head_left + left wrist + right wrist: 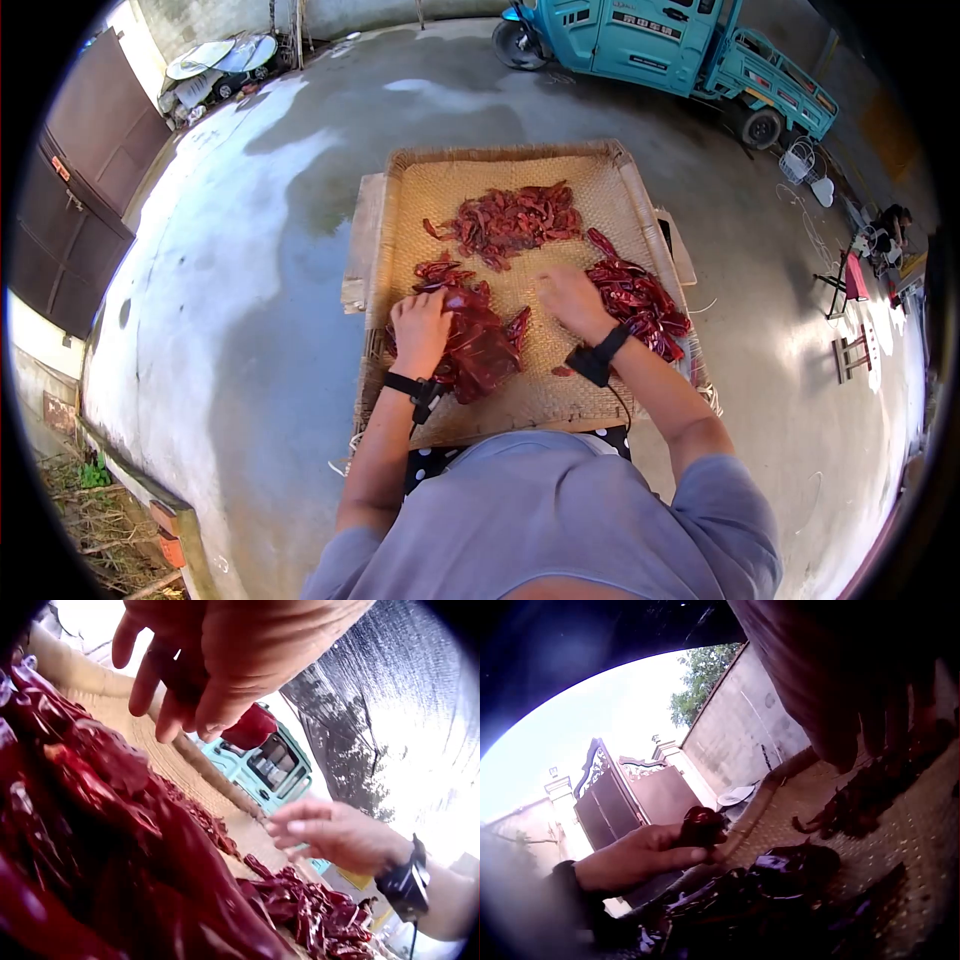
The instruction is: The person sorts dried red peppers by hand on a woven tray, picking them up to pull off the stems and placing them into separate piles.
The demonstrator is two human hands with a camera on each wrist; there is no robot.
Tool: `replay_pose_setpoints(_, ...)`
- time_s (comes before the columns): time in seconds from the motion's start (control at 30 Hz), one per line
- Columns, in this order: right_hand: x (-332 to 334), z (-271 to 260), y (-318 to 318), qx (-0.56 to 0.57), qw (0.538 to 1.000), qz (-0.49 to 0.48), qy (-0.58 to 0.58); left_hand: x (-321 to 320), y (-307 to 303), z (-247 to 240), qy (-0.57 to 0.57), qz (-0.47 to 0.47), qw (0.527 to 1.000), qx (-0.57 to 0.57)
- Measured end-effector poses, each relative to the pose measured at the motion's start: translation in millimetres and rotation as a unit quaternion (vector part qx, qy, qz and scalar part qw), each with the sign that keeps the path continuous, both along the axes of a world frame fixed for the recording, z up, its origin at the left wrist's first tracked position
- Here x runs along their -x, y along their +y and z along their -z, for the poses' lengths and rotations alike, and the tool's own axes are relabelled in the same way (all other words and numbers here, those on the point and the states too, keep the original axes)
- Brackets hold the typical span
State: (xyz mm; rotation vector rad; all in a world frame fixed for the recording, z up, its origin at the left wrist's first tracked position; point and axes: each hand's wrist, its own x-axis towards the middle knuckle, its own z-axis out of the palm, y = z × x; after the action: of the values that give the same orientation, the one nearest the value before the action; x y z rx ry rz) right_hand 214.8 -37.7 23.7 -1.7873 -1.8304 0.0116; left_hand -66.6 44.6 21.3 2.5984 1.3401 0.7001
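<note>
My left hand (420, 328) is over the near-left heap of glossy dark-red dried chilies (470, 350). Between its thumb and fingers it pinches a red dried chili (253, 727), which also shows in the right wrist view. My right hand (578, 302) hovers over the woven mat, fingers loosely extended and holding nothing. Beside it, to the right, lies another heap of shiny chilies (635, 300). A third heap of smaller, wrinkled chilies (515, 220) spreads across the far middle. All three heaps sit in a shallow woven tray (420, 185).
A wooden board (362, 240) sticks out under the tray's left side. Beyond stands a teal cargo tricycle (640, 45) on the concrete floor (280, 300). A brown metal gate (100, 110) is at far left, and small stools (852, 355) stand at right.
</note>
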Motion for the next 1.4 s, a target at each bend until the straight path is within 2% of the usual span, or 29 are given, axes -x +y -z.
replay_pose_setpoints(0.1,-54,-3,-1,0.045,0.981,0.142,-0.121,5,1,-1,0.037,-0.098,0.992,-0.073)
replay_pose_setpoints(0.13,-71,-3,0,0.057,0.965,0.192,-0.17,6,3,0,0.029,-0.051,0.997,-0.048)
replay_pose_setpoints(0.23,-121,17,0,0.109,0.933,0.244,-0.241,0,9,15,0.015,0.067,0.998,0.013)
replay_pose_setpoints(0.33,-141,19,-5,0.219,0.933,0.224,-0.177,-12,4,35,0.015,0.099,0.984,0.145)
replay_pose_setpoints(0.37,-144,18,-8,0.179,0.943,0.212,-0.186,-14,-1,40,0.085,0.083,0.985,0.121)
replay_pose_setpoints(0.47,-130,-9,-12,0.098,0.946,0.238,-0.197,-16,-7,43,0.084,0.068,0.989,0.105)
replay_pose_setpoints(0.5,-124,-18,-10,0.114,0.946,0.245,-0.177,-14,-9,45,0.076,0.069,0.989,0.105)
replay_pose_setpoints(0.6,-86,-28,-12,0.05,0.979,0.189,0.061,-13,-7,51,0.057,0.071,0.991,0.1)
replay_pose_setpoints(0.67,-58,-23,-10,0.11,0.98,0.098,0.134,-13,-8,55,0.048,0.066,0.992,0.095)
replay_pose_setpoints(0.73,-28,-5,-3,0.19,0.954,0.058,0.226,-13,-9,56,0.039,0.068,0.993,0.092)
replay_pose_setpoints(0.8,7,4,-1,0.224,0.935,0.005,0.274,-13,-9,56,0.029,0.069,0.993,0.095)
replay_pose_setpoints(0.9,49,23,3,0.253,0.819,-0.093,0.506,-11,-6,63,0.014,0.066,0.993,0.093)
replay_pose_setpoints(1.0,66,18,2,0.312,0.792,-0.087,0.518,-10,-5,64,0.009,0.067,0.992,0.105)
replay_pose_setpoints(1.03,59,33,5,0.214,0.882,-0.099,0.409,-10,-3,66,0.005,0.07,0.992,0.104)
replay_pose_setpoints(1.1,29,21,8,0.2,0.953,-0.021,0.225,-10,-4,64,-0.009,0.077,0.991,0.113)
replay_pose_setpoints(1.13,12,11,11,0.191,0.973,0.018,0.128,-10,-4,64,-0.001,0.076,0.991,0.112)
replay_pose_setpoints(1.2,-30,9,11,0.116,0.991,0.059,0.041,-10,-4,65,0.015,0.074,0.991,0.109)
replay_pose_setpoints(1.27,-61,-3,15,0.153,0.967,0.164,-0.119,-10,-4,66,0.012,0.074,0.991,0.109)
replay_pose_setpoints(1.33,-95,2,15,0.152,0.959,0.193,-0.142,-9,-5,63,0.012,0.074,0.991,0.111)
replay_pose_setpoints(1.4,-119,9,18,0.196,0.943,0.215,-0.159,-10,-6,59,0.013,0.072,0.99,0.119)
